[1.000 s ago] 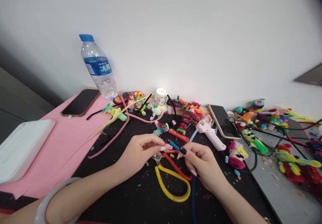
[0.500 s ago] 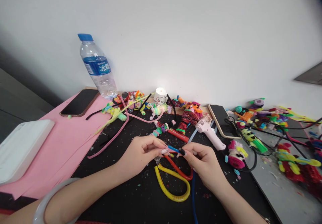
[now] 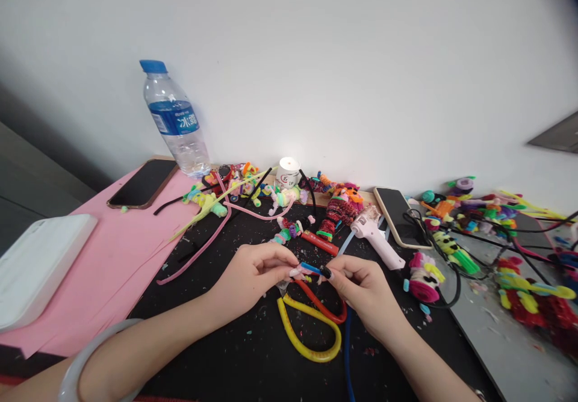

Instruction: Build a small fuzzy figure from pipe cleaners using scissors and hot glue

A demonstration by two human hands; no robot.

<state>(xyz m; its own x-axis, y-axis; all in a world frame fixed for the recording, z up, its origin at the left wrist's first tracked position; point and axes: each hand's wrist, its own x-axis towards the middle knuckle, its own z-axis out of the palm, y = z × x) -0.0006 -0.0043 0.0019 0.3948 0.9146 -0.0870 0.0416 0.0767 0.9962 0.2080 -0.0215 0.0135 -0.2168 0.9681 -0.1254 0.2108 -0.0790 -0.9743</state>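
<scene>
Between my fingertips a short stretch of blue pipe cleaner is held across, above a pair of scissors. My left hand pinches its left end, where something pale pink also shows at the fingertips. On the other side my right hand pinches the right end between thumb and forefinger. A long blue tail hangs or lies below the right hand; its link to the held stretch is hidden. The scissors, with one yellow and one red handle, lie on the black mat, their blades mostly covered by my hands.
Behind my hands lie a red lighter-like stick, a pink glue gun and a phone. A lit candle stands by the wall. Several pipe-cleaner figures lie right; a bottle leans left.
</scene>
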